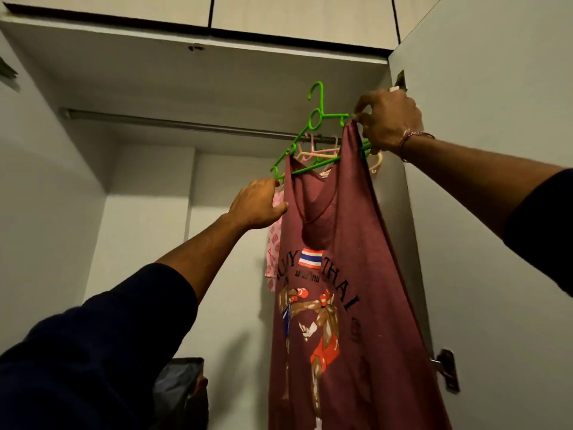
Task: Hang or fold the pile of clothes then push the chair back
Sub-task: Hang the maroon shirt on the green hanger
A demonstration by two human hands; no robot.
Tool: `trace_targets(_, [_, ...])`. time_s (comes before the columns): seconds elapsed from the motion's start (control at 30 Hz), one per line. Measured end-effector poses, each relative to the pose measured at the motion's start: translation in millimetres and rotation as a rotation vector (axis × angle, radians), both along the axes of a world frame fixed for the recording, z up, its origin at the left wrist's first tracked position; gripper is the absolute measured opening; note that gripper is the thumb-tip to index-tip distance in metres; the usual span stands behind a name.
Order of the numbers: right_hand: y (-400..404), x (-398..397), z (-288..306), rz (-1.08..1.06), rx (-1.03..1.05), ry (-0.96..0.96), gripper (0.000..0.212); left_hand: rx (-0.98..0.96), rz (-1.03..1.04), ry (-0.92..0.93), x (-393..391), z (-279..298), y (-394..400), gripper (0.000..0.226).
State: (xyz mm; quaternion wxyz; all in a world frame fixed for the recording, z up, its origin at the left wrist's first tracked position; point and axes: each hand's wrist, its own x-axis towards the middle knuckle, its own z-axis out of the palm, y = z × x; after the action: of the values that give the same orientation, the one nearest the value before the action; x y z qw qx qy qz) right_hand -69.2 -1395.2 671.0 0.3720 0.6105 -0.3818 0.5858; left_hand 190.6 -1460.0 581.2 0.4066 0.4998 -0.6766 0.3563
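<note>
A maroon tank top [338,243] with a boxing print hangs from a green plastic hanger [313,122], held up inside an open wardrobe. The hanger's hook sits just above the metal rail [186,124] and is not on it. My right hand [389,121] pinches the top's right strap together with the hanger's right end. At the hanger's left end my left hand [259,203] holds the top's left edge. Pale pink hangers [313,150] hang on the rail behind.
A pink patterned garment [274,243] hangs behind the tank top. The wardrobe door [496,181] stands open on the right with a hinge [446,369] low down. A dark bag [179,389] sits at the wardrobe's bottom. Upper cabinet doors [297,13] are overhead.
</note>
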Motion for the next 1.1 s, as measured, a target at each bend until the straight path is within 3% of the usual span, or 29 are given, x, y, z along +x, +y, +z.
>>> trace_targets(0.47, [-155.3,84.2,42.2,-0.038,0.035,-0.030,0.018,-0.066,-0.067,-0.070,55.3,66.2,-155.7,0.055])
trace_targets(0.8, [-213.0,127.9,85.9,-0.039,0.037,-0.076,0.018,-0.083,-0.071,-0.110,87.8,109.2,-208.4,0.052])
trace_targets(1.1, [-243.3,131.6,102.8,-0.052,0.109,-0.065,0.016,-0.099,-0.072,-0.141,103.3,110.2,-233.8,0.054])
